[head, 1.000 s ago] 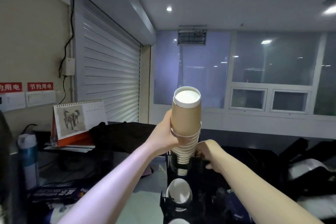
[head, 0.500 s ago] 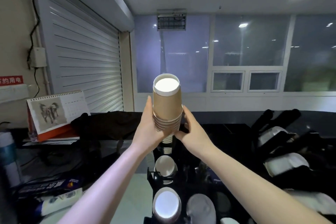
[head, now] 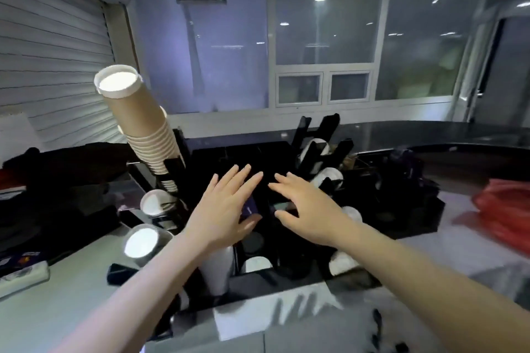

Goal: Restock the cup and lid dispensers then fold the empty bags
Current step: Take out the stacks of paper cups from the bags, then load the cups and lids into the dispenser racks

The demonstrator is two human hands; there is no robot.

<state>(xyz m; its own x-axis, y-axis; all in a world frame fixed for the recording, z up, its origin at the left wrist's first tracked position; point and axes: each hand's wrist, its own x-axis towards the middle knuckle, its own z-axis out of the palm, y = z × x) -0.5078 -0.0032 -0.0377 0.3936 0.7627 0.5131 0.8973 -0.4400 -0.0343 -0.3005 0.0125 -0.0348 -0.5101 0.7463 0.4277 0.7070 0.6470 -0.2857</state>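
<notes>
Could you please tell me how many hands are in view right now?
2: the left hand and right hand, both open with fingers spread, side by side over the black dispenser; neither touches the cup stack.

your pale counter point(head: 71, 289) carries the black dispenser rack point(head: 286, 269), a red bag point(head: 507, 209) at its right edge, and a blurred white packet point(head: 23, 278) on the left.

A white roller shutter point(head: 51, 66) lines the left wall, beside dark windows point(head: 324, 37) reflecting ceiling lights.
</notes>
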